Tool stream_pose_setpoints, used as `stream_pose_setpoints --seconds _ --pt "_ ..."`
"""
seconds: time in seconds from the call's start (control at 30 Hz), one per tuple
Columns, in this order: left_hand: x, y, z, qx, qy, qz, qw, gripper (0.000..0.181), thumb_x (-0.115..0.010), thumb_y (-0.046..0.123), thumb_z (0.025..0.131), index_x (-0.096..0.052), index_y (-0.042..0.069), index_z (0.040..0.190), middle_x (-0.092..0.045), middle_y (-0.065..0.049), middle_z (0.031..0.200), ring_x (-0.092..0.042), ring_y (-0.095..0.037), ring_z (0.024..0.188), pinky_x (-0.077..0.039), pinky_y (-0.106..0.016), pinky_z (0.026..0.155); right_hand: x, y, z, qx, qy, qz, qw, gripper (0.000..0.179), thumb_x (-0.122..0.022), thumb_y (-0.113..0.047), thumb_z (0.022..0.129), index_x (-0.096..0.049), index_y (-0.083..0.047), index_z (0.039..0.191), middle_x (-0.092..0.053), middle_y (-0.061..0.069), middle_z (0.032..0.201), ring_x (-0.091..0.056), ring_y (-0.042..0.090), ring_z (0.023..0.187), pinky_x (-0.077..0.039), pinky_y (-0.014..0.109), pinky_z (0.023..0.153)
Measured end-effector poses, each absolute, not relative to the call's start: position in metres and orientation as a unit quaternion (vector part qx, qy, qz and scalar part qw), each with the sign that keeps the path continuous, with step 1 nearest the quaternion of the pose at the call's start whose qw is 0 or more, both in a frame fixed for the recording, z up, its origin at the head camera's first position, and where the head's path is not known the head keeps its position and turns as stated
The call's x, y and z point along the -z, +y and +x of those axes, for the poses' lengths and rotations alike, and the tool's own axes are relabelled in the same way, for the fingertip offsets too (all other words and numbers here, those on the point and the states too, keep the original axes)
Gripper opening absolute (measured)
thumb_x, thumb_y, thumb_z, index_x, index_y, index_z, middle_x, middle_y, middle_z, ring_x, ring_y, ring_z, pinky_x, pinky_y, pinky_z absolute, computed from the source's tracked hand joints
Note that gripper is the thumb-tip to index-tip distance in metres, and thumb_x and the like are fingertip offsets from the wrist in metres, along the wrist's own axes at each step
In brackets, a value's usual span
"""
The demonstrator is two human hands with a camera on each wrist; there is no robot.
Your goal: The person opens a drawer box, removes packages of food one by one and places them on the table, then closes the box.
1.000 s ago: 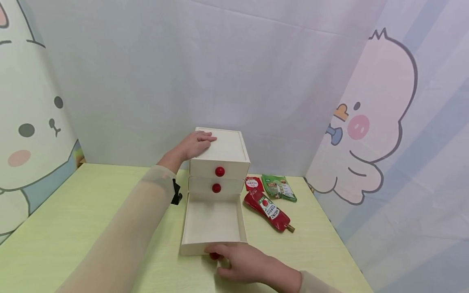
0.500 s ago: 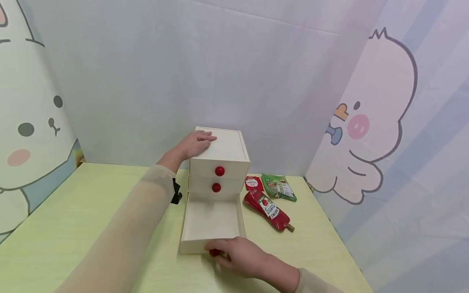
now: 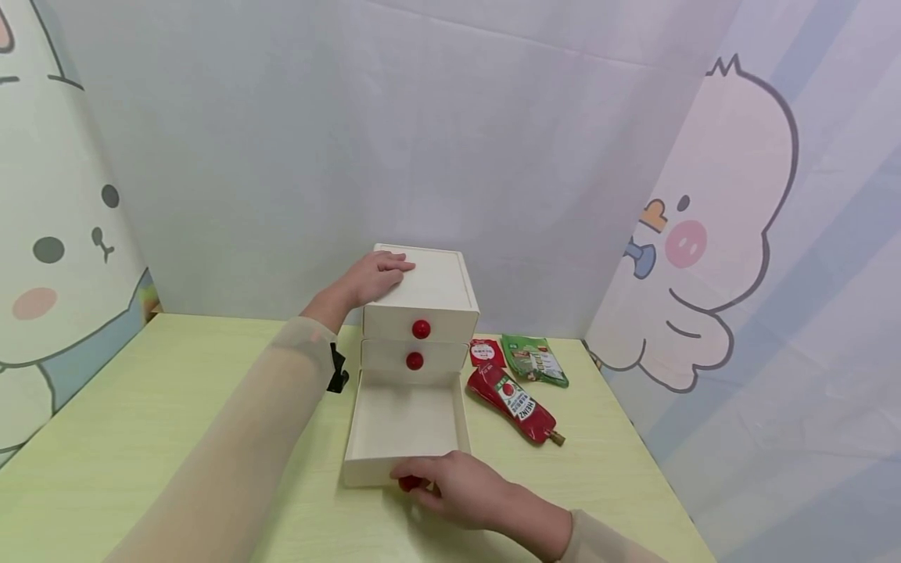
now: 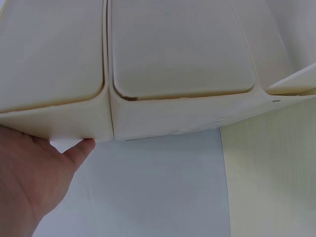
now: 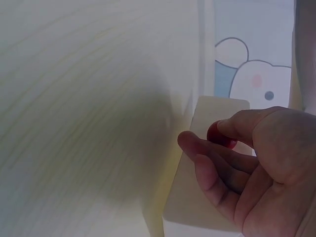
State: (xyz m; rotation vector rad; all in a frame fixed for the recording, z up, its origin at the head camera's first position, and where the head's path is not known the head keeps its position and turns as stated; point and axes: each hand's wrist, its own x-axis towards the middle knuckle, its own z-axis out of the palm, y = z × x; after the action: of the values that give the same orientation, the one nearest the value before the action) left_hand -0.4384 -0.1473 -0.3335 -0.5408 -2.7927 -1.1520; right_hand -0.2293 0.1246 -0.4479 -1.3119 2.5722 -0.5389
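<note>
A small white drawer cabinet (image 3: 435,283) with red knobs stands on the table. Its bottom drawer (image 3: 404,418) is pulled far out toward me, while the upper two drawers sit in the cabinet. My left hand (image 3: 369,279) rests flat on the left part of the cabinet's top; in the left wrist view its thumb (image 4: 81,150) lies against the side wall. At the front of the bottom drawer, my right hand (image 3: 461,489) pinches the red knob (image 5: 219,136) between thumb and fingers. Part of the knob is hidden behind the fingers.
Right of the cabinet lie a red Heinz ketchup pouch (image 3: 514,403) with a spout, a small red packet (image 3: 487,353) and a green packet (image 3: 535,360). A curtain with cartoon animals hangs behind the pale yellow-green table (image 3: 211,367).
My right hand's fingers have closed round the knob, and the hand has moved slightly up and left. The drawer is pulled out about as far as before. My left hand stays in place.
</note>
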Motion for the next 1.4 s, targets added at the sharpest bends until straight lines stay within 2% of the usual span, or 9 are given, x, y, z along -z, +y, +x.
stream_pose_setpoints --seconds 0.3,0.6,1.4 --pt "0.334 -0.147 -0.439 0.375 -0.91 -0.174 0.037 0.053 -0.041 0.031 0.112 -0.061 0.016 0.158 -0.039 -0.008 0.179 -0.019 -0.035 0.172 -0.015 -0.059 0.139 0.452 0.121 -0.23 0.177 0.866 -0.461 0.08 0.028 -0.072 -0.015 0.108 -0.074 -0.02 0.135 -0.08 -0.014 0.113 -0.06 -0.013 0.091 -0.053 0.005 0.085" --pt "0.333 -0.147 -0.438 0.374 -0.91 -0.175 0.032 0.053 -0.041 0.031 0.112 -0.06 0.016 0.159 -0.037 -0.008 0.179 -0.018 -0.037 0.172 -0.014 -0.061 0.139 0.455 0.118 -0.245 0.167 0.882 -0.438 0.054 0.032 -0.072 -0.015 0.107 -0.074 -0.022 0.138 -0.079 -0.013 0.124 -0.065 -0.009 0.1 -0.058 0.013 0.092" --pt "0.334 -0.147 -0.44 0.368 -0.914 -0.17 0.029 0.054 -0.04 0.032 0.112 -0.059 0.018 0.16 -0.037 -0.007 0.18 -0.017 -0.036 0.172 -0.013 -0.062 0.139 0.459 0.104 -0.284 0.15 0.902 -0.404 0.027 0.031 -0.072 -0.016 0.107 -0.073 -0.023 0.138 -0.08 -0.008 0.124 -0.065 -0.002 0.1 -0.061 0.021 0.096"
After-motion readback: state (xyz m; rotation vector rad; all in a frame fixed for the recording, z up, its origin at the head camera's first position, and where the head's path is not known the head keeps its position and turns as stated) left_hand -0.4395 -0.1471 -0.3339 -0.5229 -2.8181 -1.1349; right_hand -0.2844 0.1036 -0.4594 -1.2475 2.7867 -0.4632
